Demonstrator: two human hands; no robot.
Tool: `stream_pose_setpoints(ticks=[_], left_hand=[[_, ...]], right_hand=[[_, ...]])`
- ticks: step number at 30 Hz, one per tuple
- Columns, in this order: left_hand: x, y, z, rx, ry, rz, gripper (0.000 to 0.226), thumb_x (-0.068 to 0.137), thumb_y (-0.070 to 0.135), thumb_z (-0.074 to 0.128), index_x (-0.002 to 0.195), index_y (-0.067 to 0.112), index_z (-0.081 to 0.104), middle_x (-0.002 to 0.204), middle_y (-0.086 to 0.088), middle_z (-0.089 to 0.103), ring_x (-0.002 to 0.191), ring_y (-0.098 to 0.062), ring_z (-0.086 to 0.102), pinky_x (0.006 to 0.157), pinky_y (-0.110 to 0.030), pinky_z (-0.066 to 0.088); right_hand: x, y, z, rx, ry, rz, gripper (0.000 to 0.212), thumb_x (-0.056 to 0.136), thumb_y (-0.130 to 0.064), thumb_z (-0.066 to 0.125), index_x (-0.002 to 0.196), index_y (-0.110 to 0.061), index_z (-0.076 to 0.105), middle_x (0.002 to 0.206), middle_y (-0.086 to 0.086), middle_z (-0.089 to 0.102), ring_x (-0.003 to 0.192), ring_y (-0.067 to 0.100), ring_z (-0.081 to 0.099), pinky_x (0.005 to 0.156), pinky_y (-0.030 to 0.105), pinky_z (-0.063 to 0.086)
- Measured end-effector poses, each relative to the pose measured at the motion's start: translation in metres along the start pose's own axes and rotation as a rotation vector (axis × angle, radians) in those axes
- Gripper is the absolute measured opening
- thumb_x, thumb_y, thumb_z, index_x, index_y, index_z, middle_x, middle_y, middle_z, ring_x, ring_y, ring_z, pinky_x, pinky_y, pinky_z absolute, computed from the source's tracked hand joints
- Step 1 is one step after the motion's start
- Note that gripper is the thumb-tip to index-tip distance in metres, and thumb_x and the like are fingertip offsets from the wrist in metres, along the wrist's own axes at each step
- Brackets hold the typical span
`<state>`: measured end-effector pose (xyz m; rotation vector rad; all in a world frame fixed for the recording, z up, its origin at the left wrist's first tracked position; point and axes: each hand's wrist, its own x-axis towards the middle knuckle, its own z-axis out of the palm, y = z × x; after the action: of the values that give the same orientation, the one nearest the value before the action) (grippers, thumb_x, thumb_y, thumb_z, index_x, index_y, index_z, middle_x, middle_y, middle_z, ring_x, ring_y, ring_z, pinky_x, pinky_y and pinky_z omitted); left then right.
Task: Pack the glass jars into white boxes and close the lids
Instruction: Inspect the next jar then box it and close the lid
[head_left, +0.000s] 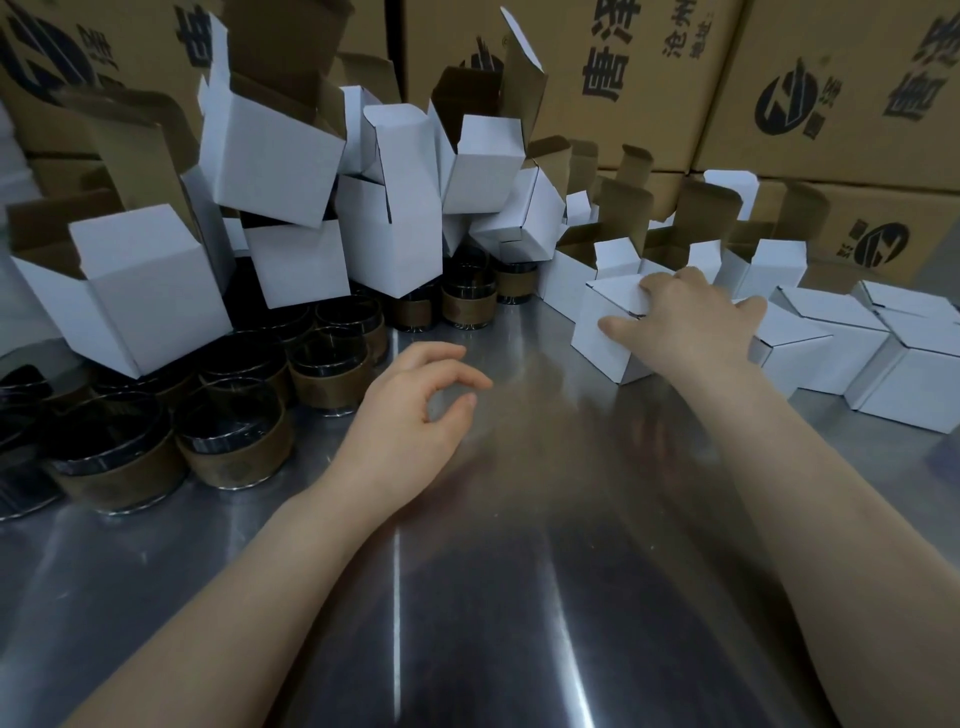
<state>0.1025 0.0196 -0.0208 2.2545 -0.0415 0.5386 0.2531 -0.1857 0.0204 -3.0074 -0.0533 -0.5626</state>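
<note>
**A:** The only writing near you is on the brown cartons (597, 104) stacked behind the table. Each shows a big dark 唐 and a round logo (784, 101). The smaller characters beside them are cropped or too blurred to read.

**B:** Your right hand (691, 317) grips the closed white box (608, 338), fingers curled over its lid and thumb pressed to the near face. The box stands on the steel table (519, 571), just in front of some boxes with their flaps up.

**A:** Your left hand (410, 415) is over the middle of the table with its fingers loosely curled. The thumb and forefinger nearly meet, with nothing between them.

**B:** The glass jars (234, 441), each with a brown band, crowd the left side near that hand. Open white boxes (140, 291) are heaped on top of them.

**A:** On your right, a row of shut boxes (826, 338) sits beside the one you hold. Between the jars and that row, a bare strip of shiny steel runs toward you, and both your forearms reach out over it.
</note>
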Motion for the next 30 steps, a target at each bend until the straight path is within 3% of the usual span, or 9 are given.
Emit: stream_pose_setpoints(ticks=[7,11,16,19,23,27,30], left_hand=[[0.0,0.0,0.0,0.021,-0.007,0.009,0.02,0.093,0.011,0.06,0.103,0.021,0.073,0.129,0.009,0.052,0.113,0.004,0.043,0.087,0.005,0.024],[0.0,0.0,0.001,0.026,-0.016,0.006,0.02,0.093,0.01,0.06,0.103,0.021,0.073,0.128,0.008,0.053,0.115,-0.001,0.047,0.088,-0.01,0.032],[0.001,-0.002,0.003,0.031,-0.023,0.004,0.02,0.093,0.012,0.059,0.103,0.022,0.073,0.126,0.009,0.055,0.105,-0.003,0.049,0.08,-0.015,0.031],[0.001,-0.004,0.003,0.025,-0.026,0.013,0.021,0.092,0.011,0.06,0.102,0.022,0.074,0.123,0.009,0.057,0.089,0.0,0.048,0.074,-0.012,0.031],[0.001,-0.005,0.005,0.033,-0.04,0.04,0.02,0.09,0.009,0.061,0.101,0.02,0.074,0.113,0.008,0.064,0.089,0.003,0.051,0.072,-0.005,0.031],[0.001,-0.007,0.006,0.02,-0.071,0.062,0.017,0.091,0.011,0.062,0.099,0.019,0.074,0.099,0.005,0.066,0.067,0.018,0.047,0.063,-0.004,0.032],[0.001,-0.008,0.007,0.032,-0.069,0.071,0.016,0.091,0.012,0.062,0.097,0.021,0.073,0.092,0.007,0.066,0.069,0.018,0.048,0.063,-0.004,0.032]], right_hand=[[0.004,0.003,0.004,-0.004,0.051,0.123,0.061,0.083,-0.06,0.061,0.121,-0.012,0.056,0.13,0.013,0.051,0.127,0.037,0.043,0.104,0.055,0.029],[0.007,0.005,0.009,-0.02,0.09,0.197,0.048,0.081,-0.053,0.069,0.093,-0.011,0.049,0.135,0.018,0.04,0.129,0.038,0.033,0.099,0.048,0.032],[0.007,0.002,0.014,-0.02,0.167,0.202,0.042,0.083,-0.044,0.07,0.09,-0.008,0.049,0.132,0.021,0.042,0.124,0.04,0.036,0.099,0.047,0.032],[0.002,-0.004,0.019,-0.019,0.287,0.121,0.037,0.085,-0.033,0.07,0.106,-0.004,0.059,0.126,0.022,0.044,0.119,0.041,0.038,0.096,0.048,0.031],[-0.005,-0.017,0.015,0.08,0.399,-0.102,0.034,0.088,-0.025,0.063,0.118,-0.007,0.064,0.118,0.017,0.052,0.112,0.038,0.044,0.089,0.047,0.031],[-0.018,-0.043,0.015,0.312,0.245,-0.332,0.034,0.092,-0.029,0.057,0.122,-0.015,0.064,0.114,0.009,0.063,0.109,0.029,0.055,0.093,0.044,0.038],[-0.025,-0.063,0.025,0.514,0.047,-0.393,0.044,0.091,-0.029,0.059,0.132,-0.014,0.057,0.122,0.008,0.061,0.113,0.026,0.055,0.095,0.039,0.045]])
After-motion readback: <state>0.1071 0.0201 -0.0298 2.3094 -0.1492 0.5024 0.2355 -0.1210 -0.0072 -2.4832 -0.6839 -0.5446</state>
